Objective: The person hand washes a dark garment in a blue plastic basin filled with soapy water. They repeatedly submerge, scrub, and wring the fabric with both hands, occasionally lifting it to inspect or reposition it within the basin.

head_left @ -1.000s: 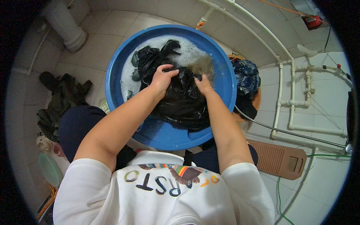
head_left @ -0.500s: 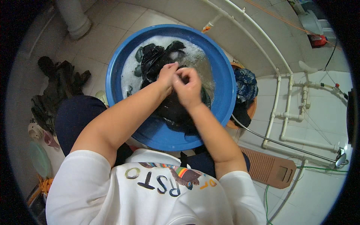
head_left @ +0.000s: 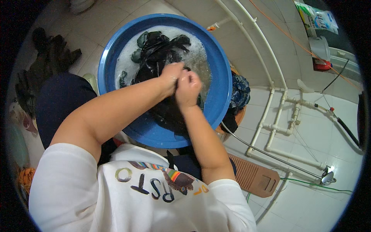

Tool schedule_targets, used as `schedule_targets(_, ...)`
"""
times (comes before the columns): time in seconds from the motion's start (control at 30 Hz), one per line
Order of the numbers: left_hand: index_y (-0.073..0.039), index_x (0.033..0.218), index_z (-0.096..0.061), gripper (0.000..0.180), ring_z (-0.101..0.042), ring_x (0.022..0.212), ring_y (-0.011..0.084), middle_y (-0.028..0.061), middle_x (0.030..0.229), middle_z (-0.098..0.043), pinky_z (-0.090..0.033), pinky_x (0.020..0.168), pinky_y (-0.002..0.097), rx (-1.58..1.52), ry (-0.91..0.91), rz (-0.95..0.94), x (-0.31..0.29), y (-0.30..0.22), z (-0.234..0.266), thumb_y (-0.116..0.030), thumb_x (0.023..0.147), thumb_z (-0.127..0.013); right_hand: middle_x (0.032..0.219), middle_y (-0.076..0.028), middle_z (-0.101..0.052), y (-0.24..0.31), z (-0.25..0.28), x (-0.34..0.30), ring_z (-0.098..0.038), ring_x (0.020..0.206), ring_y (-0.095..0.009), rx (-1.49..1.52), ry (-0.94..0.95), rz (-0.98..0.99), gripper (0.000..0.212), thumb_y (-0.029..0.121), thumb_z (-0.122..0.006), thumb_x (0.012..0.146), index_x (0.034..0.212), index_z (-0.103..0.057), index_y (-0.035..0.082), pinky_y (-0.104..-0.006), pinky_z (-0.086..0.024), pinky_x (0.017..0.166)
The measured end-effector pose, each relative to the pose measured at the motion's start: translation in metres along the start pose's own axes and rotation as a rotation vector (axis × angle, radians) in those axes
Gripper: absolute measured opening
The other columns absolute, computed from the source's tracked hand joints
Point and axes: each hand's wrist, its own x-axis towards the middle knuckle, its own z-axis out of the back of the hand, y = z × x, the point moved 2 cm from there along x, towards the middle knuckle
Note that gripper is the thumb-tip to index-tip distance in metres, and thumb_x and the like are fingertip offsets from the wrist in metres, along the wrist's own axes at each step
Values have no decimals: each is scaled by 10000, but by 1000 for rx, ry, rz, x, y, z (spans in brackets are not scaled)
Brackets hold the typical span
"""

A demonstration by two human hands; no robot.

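A large blue basin (head_left: pixel 103 73) in front of me holds foamy water (head_left: pixel 129 44) and a wet black garment (head_left: pixel 148 63), bunched and partly under the surface. Both hands are closed over the middle of the basin, side by side and nearly touching. My left hand (head_left: pixel 171 78) grips a fold of the black cloth, its fingers turned away from view. Just to its right, my right hand (head_left: pixel 188 89) is curled into a fist, with dark cloth showing between the two hands. Suds wet both hands, and the right one is slightly smeared by motion.
Right of the basin, an orange tub (head_left: pixel 240 118) holds dark patterned clothes (head_left: pixel 239 91). A brown washboard (head_left: pixel 257 176) lies on the tiles near a hose with a shower head (head_left: pixel 328 177). White pipes (head_left: pixel 266 112) run along the wall. Dark clothing (head_left: pixel 46 63) lies at left.
The whole view has shifted, so the basin sits further left and higher. Within the basin, both fists have come slightly nearer and to the right, staying close together.
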Motion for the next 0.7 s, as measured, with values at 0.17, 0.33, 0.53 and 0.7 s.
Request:
schedule_targets(0.17, -28, 879, -531, 199, -522, 757, 227, 117, 859, -543, -422, 679, 364, 105, -111, 69, -20, 1, -21, -181, 833, -413, 608, -163, -532, -11, 14, 18, -461, 533, -209, -134, -116, -55, 206, 151, -525, 772, 638, -493, -3, -349, -397, 535)
schedule_targets(0.33, -38, 926, -512, 258, -530, 758, 227, 106, 855, -551, -432, 695, 369, 57, -141, 169, -13, -8, 0, -272, 866, -421, 577, -111, -497, 5, -7, -10, -456, 551, -165, 19, 45, 103, 182, 130, -557, 752, 633, -472, 22, -312, -395, 536)
schedule_targets(0.53, -13, 997, -546, 465, -480, 876, 178, 95, 967, -561, -363, 810, 304, 243, 216, 115, -26, 0, -37, -437, 808, -515, 841, -148, -544, -180, 53, 66, -501, 745, -227, 2, -181, -351, 342, 338, -531, 815, 856, -495, 0, -339, -408, 689)
schedule_targets(0.7, -52, 939, -555, 245, -524, 856, 190, 104, 950, -550, -421, 763, 296, 383, -355, -102, 6, -19, 13, -34, 701, -612, 1116, -251, -486, -214, 56, 39, -477, 1027, -376, -590, 385, -506, 584, 411, -571, 742, 1108, -459, -31, -402, -363, 885)
